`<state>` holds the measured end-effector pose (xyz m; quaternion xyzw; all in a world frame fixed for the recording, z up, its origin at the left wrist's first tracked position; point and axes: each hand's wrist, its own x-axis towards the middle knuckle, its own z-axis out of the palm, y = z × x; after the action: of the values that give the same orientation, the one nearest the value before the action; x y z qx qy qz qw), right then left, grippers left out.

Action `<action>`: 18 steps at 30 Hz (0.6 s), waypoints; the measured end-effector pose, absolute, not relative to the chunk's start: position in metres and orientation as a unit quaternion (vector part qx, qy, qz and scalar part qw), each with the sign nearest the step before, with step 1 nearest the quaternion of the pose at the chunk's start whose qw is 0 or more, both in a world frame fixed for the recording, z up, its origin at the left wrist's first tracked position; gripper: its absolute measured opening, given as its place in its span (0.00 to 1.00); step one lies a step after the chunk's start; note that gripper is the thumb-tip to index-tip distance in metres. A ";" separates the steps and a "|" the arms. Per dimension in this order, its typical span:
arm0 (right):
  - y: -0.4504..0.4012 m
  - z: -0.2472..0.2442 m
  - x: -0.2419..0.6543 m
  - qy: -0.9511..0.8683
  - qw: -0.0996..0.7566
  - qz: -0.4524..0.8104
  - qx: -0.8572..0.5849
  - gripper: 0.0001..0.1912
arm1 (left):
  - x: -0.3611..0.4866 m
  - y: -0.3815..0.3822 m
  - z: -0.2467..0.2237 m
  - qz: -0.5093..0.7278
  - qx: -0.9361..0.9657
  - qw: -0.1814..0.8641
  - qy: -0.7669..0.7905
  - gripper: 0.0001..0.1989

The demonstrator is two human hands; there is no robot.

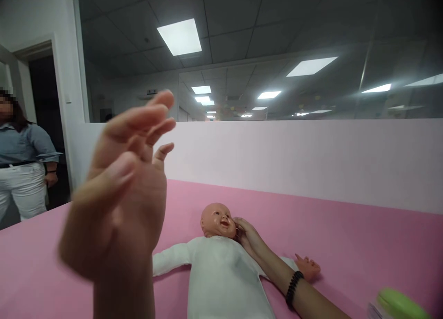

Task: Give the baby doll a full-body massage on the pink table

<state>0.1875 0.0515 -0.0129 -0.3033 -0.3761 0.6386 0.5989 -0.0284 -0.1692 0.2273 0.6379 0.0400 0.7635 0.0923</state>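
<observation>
A baby doll (pixel 218 254) in a white long-sleeved suit lies on its back on a pink mat (pixel 346 245), its vinyl head (pixel 218 221) turned a little to the right. My right hand (pixel 246 236) rests against the doll's cheek, with a black beaded bracelet (pixel 294 289) on the wrist. My left hand (pixel 121 190) is raised high in the foreground, blurred, its fingers spread and holding nothing. It is above the doll's outstretched arm (pixel 171 258), not touching it.
A green object (pixel 398 305) on white paper sits at the lower right edge. A low white partition (pixel 277 157) runs behind the mat. A person (pixel 24 167) in a grey-blue shirt and white trousers stands at the left by a dark doorway (pixel 43 116).
</observation>
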 end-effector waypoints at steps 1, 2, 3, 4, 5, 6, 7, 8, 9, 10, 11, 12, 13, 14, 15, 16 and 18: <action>0.051 -0.012 0.187 -0.374 0.600 0.637 -0.307 0.12 | -0.024 -0.160 0.231 0.755 0.644 0.109 0.057 0.16; 0.050 -0.011 0.186 -0.371 0.604 0.633 -0.311 0.12 | -0.021 -0.149 0.234 0.745 0.650 0.126 0.080 0.15; 0.049 -0.010 0.186 -0.367 0.609 0.628 -0.315 0.13 | -0.019 -0.136 0.235 0.737 0.653 0.140 0.108 0.14; 0.047 -0.008 0.186 -0.365 0.612 0.626 -0.318 0.13 | -0.017 -0.121 0.235 0.728 0.653 0.150 0.143 0.13; 0.046 -0.007 0.186 -0.363 0.612 0.626 -0.320 0.13 | -0.015 -0.105 0.234 0.718 0.652 0.161 0.183 0.13; 0.044 -0.005 0.187 -0.364 0.608 0.628 -0.320 0.13 | -0.012 -0.087 0.230 0.707 0.651 0.170 0.219 0.13; 0.042 -0.004 0.187 -0.364 0.603 0.634 -0.320 0.13 | -0.008 -0.069 0.225 0.694 0.649 0.182 0.253 0.13; 0.041 -0.003 0.187 -0.364 0.597 0.639 -0.320 0.13 | -0.003 -0.050 0.217 0.679 0.647 0.197 0.286 0.13; 0.039 -0.001 0.187 -0.362 0.593 0.644 -0.321 0.14 | 0.002 -0.031 0.205 0.658 0.646 0.215 0.321 0.13; 0.038 0.000 0.187 -0.356 0.594 0.645 -0.325 0.14 | 0.008 -0.013 0.191 0.632 0.646 0.230 0.361 0.13; 0.037 0.001 0.187 -0.347 0.597 0.643 -0.332 0.14 | 0.015 0.005 0.174 0.606 0.644 0.240 0.401 0.15; 0.037 0.002 0.186 -0.340 0.601 0.639 -0.339 0.15 | 0.020 0.021 0.156 0.576 0.640 0.254 0.441 0.17; 0.036 0.003 0.185 -0.335 0.605 0.636 -0.342 0.15 | 0.025 0.036 0.136 0.560 0.623 0.269 0.476 0.18; 0.036 0.004 0.184 -0.335 0.608 0.633 -0.342 0.16 | 0.029 0.049 0.116 0.547 0.595 0.290 0.513 0.19; 0.036 0.005 0.182 -0.338 0.612 0.629 -0.339 0.17 | 0.032 0.059 0.099 0.531 0.580 0.309 0.536 0.20; 0.036 0.005 0.181 -0.345 0.617 0.624 -0.333 0.18 | 0.033 0.067 0.083 0.520 0.571 0.323 0.547 0.21; 0.038 0.004 0.179 -0.363 0.622 0.617 -0.318 0.20 | 0.031 0.077 0.063 0.523 0.566 0.337 0.541 0.24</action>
<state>0.1795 0.0383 0.0041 -0.3178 -0.3634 0.6168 0.6217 0.0310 0.0769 0.0625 0.5662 0.5408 0.5227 0.3373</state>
